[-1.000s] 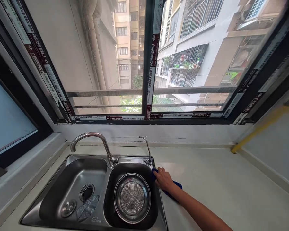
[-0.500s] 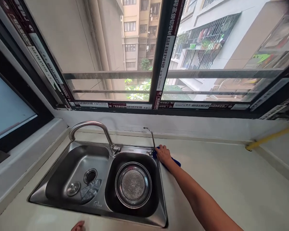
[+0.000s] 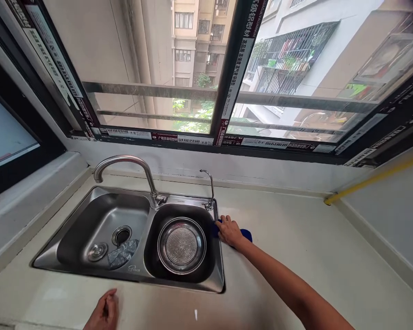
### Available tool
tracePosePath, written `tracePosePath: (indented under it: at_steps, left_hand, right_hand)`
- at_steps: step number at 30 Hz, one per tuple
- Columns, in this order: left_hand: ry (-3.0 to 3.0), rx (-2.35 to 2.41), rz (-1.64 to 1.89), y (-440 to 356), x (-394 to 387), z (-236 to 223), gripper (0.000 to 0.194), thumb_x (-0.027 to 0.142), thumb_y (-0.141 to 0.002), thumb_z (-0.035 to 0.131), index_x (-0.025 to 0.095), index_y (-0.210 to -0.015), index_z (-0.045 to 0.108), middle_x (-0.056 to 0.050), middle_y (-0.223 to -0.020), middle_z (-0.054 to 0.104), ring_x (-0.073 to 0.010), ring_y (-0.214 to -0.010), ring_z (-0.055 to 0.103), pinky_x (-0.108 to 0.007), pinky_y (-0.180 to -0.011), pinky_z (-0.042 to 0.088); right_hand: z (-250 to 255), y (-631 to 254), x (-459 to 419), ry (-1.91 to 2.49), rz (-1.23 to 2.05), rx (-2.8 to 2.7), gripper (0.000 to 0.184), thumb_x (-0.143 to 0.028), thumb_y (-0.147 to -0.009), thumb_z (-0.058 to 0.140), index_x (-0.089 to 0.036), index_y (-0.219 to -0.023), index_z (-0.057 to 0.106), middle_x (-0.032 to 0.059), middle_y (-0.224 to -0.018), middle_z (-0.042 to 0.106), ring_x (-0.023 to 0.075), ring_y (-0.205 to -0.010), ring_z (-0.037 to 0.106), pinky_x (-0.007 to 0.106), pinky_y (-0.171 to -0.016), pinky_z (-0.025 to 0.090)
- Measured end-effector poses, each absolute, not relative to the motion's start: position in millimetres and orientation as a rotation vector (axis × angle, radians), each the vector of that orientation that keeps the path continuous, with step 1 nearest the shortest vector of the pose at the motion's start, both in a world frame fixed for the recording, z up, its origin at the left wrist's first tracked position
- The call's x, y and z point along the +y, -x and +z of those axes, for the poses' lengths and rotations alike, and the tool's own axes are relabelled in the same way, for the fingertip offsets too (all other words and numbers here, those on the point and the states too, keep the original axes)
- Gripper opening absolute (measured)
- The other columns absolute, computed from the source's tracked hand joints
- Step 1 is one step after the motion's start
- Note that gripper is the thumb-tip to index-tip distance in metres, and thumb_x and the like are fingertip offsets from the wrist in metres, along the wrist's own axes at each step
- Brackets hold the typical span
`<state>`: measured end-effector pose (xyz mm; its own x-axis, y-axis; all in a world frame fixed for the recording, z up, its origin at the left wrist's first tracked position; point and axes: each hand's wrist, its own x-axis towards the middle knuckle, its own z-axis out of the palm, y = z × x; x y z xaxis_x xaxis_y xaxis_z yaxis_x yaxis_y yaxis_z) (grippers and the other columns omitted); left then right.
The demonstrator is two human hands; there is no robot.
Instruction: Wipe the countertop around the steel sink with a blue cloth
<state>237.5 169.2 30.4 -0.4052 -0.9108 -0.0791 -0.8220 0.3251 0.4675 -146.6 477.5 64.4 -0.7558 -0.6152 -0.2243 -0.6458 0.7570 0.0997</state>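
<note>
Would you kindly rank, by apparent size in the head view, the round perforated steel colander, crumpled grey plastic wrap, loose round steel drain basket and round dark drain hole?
1. Colander
2. Plastic wrap
3. Drain basket and drain hole: too alike to rank

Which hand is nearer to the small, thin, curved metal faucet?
Right. The right hand, on the blue cloth, is close to the faucet; the left hand is farther, on the near side of the steel sink.
</note>
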Motion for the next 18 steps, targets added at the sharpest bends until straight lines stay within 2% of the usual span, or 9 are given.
tracePosePath:
  at_steps: [4, 9, 13, 18]
  left_hand:
    - [-1.525, -2.399, -0.589, -237.6, 174.4, 29.4, 0.053, 0.054, -0.09, 0.031, 0.026, -0.113, 0.07, -0.006, -0.079, 0.073, -0.0184, -0.056, 0.052, -0.029, -0.054, 0.032]
    - [-1.493, -2.401, -0.691, -238.0, 174.2, 32.3, 0.052, 0.053, -0.092, 0.03, 0.025, -0.11, 0.07, -0.006, -0.082, 0.074, -0.0187, -0.064, 0.057, -0.027, -0.056, 0.036]
    - [-1.502, -2.414, -0.667, -239.7, 171.5, 31.6, 0.05, 0.053, -0.092, 0.032, 0.027, -0.115, 0.068, -0.005, -0.08, 0.073, -0.0169, -0.057, 0.053, -0.027, -0.053, 0.032]
    - [-1.54, -2.452, -0.678, -238.5, 169.5, 30.6, 0.054, 0.055, -0.09, 0.029, 0.028, -0.117, 0.068, -0.006, -0.084, 0.074, -0.0168, -0.053, 0.048, -0.028, -0.052, 0.032]
  right_hand:
    - [66.5, 103.0, 494.5, 1.063, 0.236, 2.722, 0.036, -0.023, -0.084, 0.053, -0.022, -0.12, 0.056, 0.0149, -0.126, 0.052, 0.032, -0.115, 0.046, 0.04, -0.081, 0.047]
    - [66.4, 48.2, 510.8, 1.102, 0.179, 2.683, 0.036, -0.021, -0.081, 0.052, -0.02, -0.117, 0.056, 0.0156, -0.126, 0.052, 0.0328, -0.115, 0.046, 0.043, -0.085, 0.045]
    - [64.4, 7.4, 524.4, 1.108, 0.117, 2.641, 0.037, -0.022, -0.077, 0.053, -0.02, -0.114, 0.058, 0.0161, -0.128, 0.052, 0.0339, -0.116, 0.046, 0.045, -0.086, 0.045]
    - [61.9, -22.9, 538.0, 1.08, 0.065, 2.599, 0.04, -0.02, -0.072, 0.052, -0.021, -0.112, 0.058, 0.0138, -0.12, 0.057, 0.0328, -0.112, 0.049, 0.043, -0.082, 0.046]
